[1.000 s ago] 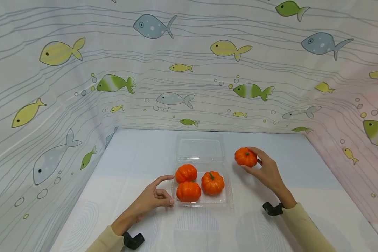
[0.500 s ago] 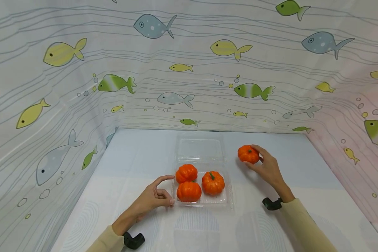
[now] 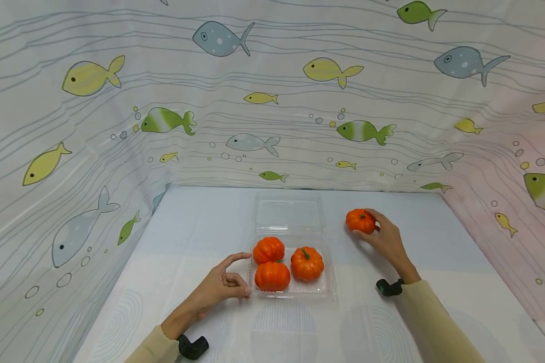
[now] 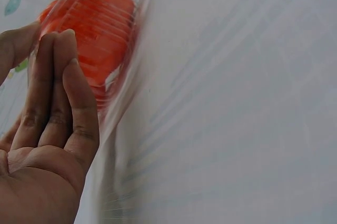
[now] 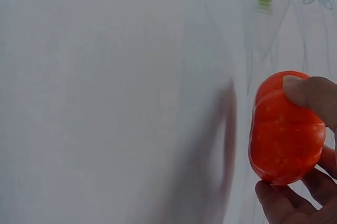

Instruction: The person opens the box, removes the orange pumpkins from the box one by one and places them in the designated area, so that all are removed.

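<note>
My right hand (image 3: 387,245) grips a small orange pumpkin (image 3: 360,221) between thumb and fingers, right of the container. In the right wrist view the same pumpkin (image 5: 287,129) hangs over the surface, its shadow to the left. A clear plastic clamshell container (image 3: 311,291) stands open, its lid (image 3: 288,214) laid back. Inside it sit three pumpkins: one at the back left (image 3: 269,250), one at the front left (image 3: 272,277), one at the right (image 3: 307,263). My left hand (image 3: 215,285) rests at the container's left side, index finger and thumb apart, fingertips against the wall (image 4: 105,71).
A pale patterned cloth covers the table (image 3: 200,217). Fish-printed curtains (image 3: 290,116) enclose the back and both sides. Each wrist carries a black camera mount, such as the left mount (image 3: 193,347).
My right hand has carried its pumpkin slightly right and toward the back, away from the container. My left hand, the container and its three pumpkins have stayed put.
</note>
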### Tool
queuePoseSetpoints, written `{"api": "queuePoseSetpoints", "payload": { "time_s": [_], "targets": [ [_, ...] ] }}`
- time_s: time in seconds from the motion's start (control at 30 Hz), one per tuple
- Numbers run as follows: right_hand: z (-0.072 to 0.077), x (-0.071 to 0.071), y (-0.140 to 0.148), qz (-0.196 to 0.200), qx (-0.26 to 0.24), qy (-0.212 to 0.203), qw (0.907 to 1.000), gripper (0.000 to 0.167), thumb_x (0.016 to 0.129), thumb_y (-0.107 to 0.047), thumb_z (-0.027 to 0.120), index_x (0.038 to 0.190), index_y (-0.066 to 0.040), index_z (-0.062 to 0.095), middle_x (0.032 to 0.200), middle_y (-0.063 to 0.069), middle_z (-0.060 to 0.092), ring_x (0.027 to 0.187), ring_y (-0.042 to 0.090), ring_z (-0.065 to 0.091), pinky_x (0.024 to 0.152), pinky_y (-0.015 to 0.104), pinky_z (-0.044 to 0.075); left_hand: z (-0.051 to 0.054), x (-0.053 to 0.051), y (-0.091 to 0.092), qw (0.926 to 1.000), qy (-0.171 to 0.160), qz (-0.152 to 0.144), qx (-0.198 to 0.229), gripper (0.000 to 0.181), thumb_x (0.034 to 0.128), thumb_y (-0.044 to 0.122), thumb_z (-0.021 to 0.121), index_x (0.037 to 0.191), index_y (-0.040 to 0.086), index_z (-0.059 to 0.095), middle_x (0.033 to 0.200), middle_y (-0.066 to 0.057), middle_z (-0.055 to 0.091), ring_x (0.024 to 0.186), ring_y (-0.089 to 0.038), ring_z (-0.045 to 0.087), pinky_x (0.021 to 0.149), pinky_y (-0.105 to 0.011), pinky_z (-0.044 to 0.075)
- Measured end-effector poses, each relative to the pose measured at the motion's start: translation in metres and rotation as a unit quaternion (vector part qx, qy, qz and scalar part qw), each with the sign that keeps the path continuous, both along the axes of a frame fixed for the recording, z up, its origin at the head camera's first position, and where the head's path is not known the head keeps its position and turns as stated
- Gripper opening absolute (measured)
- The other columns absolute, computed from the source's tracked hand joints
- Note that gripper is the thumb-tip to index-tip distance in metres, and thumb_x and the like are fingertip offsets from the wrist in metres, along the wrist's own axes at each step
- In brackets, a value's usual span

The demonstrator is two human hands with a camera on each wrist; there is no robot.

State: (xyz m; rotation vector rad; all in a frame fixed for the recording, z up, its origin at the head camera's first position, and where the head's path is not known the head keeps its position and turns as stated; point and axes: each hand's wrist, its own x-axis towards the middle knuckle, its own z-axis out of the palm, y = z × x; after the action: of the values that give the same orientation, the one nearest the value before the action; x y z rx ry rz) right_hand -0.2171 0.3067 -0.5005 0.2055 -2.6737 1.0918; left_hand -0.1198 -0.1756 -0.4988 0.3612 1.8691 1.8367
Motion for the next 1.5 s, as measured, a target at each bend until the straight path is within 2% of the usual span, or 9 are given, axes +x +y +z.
{"api": "queuePoseSetpoints", "payload": {
  "time_s": [0.23,0.53,0.97,1.2,1.33,1.5],
  "targets": [
    [-0.003,-0.006,0.002,-0.009,-0.001,-0.010,0.9999,0.073,0.087,-0.018,0.086,0.146,0.001,0.049,0.145,0.028,0.052,0.130,0.044,0.050,0.102,0.062,0.046,0.000,0.001,0.000,1.0000,-0.001,0.001,-0.002,0.083,0.0881,0.009,0.083,0.155,0.025,0.037,0.092,-0.017,0.074,0.088,-0.033,0.073,0.084,-0.040,0.056],
    [-0.004,-0.011,0.003,-0.024,0.006,-0.053,0.9983,0.077,0.088,-0.023,0.085,0.150,0.000,0.046,0.149,0.029,0.048,0.135,0.046,0.046,0.105,0.060,0.043,0.000,0.000,0.000,1.0000,-0.001,-0.001,0.003,0.083,0.0883,0.009,0.082,0.156,0.025,0.037,0.092,-0.017,0.074,0.087,-0.033,0.073,0.083,-0.040,0.057],
    [-0.002,-0.015,0.003,-0.028,0.007,-0.082,0.9962,0.079,0.089,-0.023,0.084,0.153,-0.002,0.042,0.153,0.030,0.043,0.138,0.048,0.042,0.107,0.060,0.041,0.000,0.000,0.001,1.0000,0.000,-0.002,0.001,0.083,0.0880,0.009,0.083,0.156,0.024,0.036,0.091,-0.017,0.074,0.088,-0.035,0.072,0.083,-0.041,0.057],
    [-0.003,-0.014,0.005,-0.023,0.005,-0.098,0.9949,0.084,0.089,-0.035,0.083,0.155,-0.005,0.041,0.158,0.029,0.037,0.139,0.050,0.041,0.108,0.062,0.040,0.000,-0.001,0.001,1.0000,-0.003,0.001,-0.002,0.084,0.0877,0.009,0.083,0.156,0.025,0.036,0.091,-0.016,0.074,0.088,-0.034,0.072,0.083,-0.040,0.056],
    [0.000,-0.013,0.003,-0.026,0.014,-0.094,0.9951,0.087,0.089,-0.042,0.082,0.156,-0.006,0.040,0.158,0.029,0.036,0.136,0.053,0.043,0.107,0.063,0.040,0.000,-0.001,0.001,1.0000,-0.003,0.001,-0.003,0.084,0.0879,0.009,0.083,0.156,0.025,0.036,0.090,-0.016,0.074,0.088,-0.034,0.072,0.083,-0.040,0.056],
    [0.007,-0.010,-0.002,-0.031,0.023,-0.064,0.9972,0.082,0.089,-0.040,0.082,0.154,-0.006,0.044,0.156,0.026,0.040,0.137,0.050,0.043,0.106,0.064,0.041,0.001,0.000,0.000,1.0000,0.000,-0.001,-0.006,0.084,0.0881,0.009,0.083,0.156,0.025,0.036,0.091,-0.017,0.074,0.088,-0.035,0.072,0.083,-0.040,0.056]
  ]
}}
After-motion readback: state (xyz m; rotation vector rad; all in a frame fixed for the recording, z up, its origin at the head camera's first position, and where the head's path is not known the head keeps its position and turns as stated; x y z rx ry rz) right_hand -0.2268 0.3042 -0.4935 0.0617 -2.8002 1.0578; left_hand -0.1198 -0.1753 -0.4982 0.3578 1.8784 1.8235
